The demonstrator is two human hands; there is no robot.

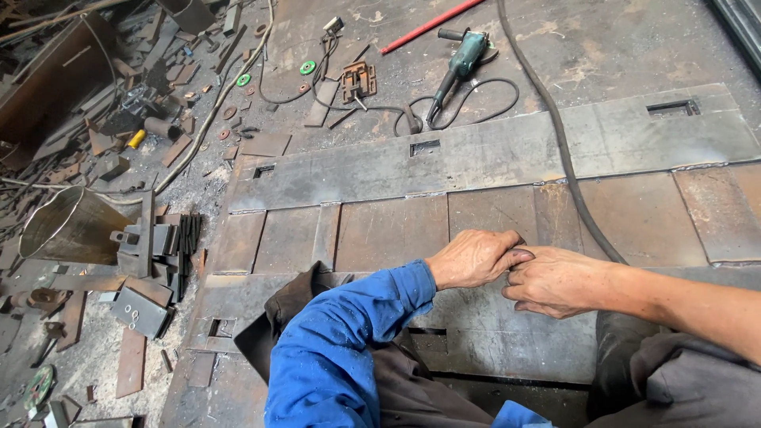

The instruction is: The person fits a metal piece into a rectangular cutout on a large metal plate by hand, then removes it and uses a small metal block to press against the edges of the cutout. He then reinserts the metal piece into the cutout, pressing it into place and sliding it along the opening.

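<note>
1. While the person sits low over the welded steel plate assembly on the floor, both hands meet just above its near edge, so the work sits right under the eyes.
2. The left hand, coming out of a blue sleeve, has its fingers curled together around the fingertips of the right hand; whether anything small is pinched between them I cannot tell.
3. The right hand's fingers are bunched and pressed into the left hand's grip, with the bare forearm reaching in from the right of the plate assembly.
4. A thick black hose runs across the plate assembly from its far side to just beyond the right hand, probably laid over the flat steel because that keeps it within reach.
5. Beyond the far edge of the plate assembly lies a green angle grinder with its cable looped beside it, set aside but near.
6. Left of the plate assembly, a metal cone and steel offcuts lie on the floor, clear of the working surface.
</note>
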